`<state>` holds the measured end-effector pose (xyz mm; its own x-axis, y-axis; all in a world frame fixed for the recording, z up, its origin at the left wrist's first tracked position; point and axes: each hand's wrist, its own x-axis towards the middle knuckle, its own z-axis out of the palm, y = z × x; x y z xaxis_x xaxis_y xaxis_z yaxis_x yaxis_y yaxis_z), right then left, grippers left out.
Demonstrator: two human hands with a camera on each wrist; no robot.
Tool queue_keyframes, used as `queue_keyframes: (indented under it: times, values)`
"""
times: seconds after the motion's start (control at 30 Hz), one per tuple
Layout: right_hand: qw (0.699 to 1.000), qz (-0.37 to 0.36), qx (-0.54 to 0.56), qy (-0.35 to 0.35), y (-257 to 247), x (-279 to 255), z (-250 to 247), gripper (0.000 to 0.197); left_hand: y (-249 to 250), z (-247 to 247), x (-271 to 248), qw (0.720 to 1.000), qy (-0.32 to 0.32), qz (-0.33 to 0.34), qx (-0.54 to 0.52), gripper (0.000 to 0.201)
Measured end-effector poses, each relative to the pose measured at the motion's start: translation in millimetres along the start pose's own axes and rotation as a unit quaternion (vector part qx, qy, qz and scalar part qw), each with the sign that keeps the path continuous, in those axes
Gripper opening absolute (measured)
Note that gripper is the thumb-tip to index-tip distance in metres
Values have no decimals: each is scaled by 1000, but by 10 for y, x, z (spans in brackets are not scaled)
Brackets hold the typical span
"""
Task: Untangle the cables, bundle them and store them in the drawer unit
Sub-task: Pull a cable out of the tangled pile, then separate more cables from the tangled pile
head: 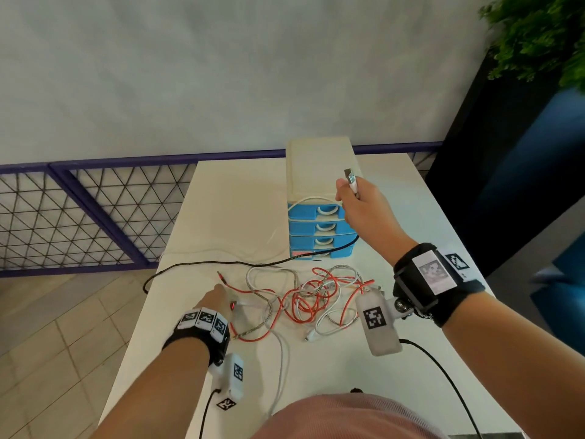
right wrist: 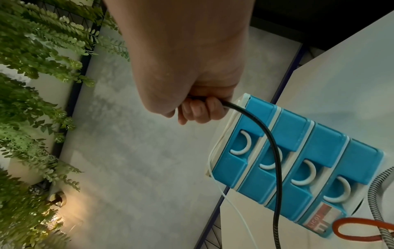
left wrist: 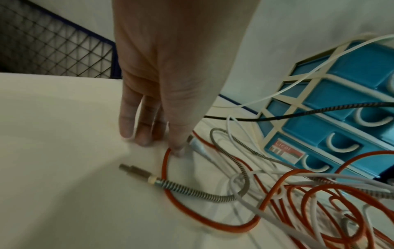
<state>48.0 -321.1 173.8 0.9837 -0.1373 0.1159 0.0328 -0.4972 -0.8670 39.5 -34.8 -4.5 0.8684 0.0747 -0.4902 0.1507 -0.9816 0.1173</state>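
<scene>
Cables (head: 316, 299) lie tangled on the table (head: 221, 217), at 6 o'clock from the drawer unit (head: 319, 229). Right hand (head: 361, 204) is raised, fingers curled round a black cable (right wrist: 275, 151) and white plug (head: 352, 180). Left hand (head: 212, 299) presses straight fingers (left wrist: 127, 121) down at 9 o'clock of the tangle.

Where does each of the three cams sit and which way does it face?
Head: worn on the head, looking forward and down at the table; shows both forearms, the left hand and the right hand.
Left wrist: looks along the left hand, fingertips on the table beside the red cable.
Right wrist: looks along the right hand's grip on the black cable.
Shared: all three show the drawer unit.
</scene>
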Motion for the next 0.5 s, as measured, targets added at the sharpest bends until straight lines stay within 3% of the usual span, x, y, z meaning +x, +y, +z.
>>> queue_keyframes:
  times: [0.17, 0.23, 0.33, 0.4, 0.5]
  values:
    - [1000, -4, -17, -13, -15, -32, -15, 39, 72, -15, -97, 997, 1, -51, -50, 30]
    - [1000, -6, -18, -18, -12, -45, -5, 39, 2, -57, -31, 988, -23, -75, -134, 28]
    - [999, -4, -22, -26, -5, -58, 36, 39, -93, -222, 79, 945, -98, -53, -309, 29]
    - [999, 6, -13, -44, 16, -53, 87, 36, 37, -529, -102, 900, -97, -17, -425, 12]
    - [996, 7, 17, -90, 45, -41, 171, 31, 296, -996, -332, 867, -84, 48, -489, 17]
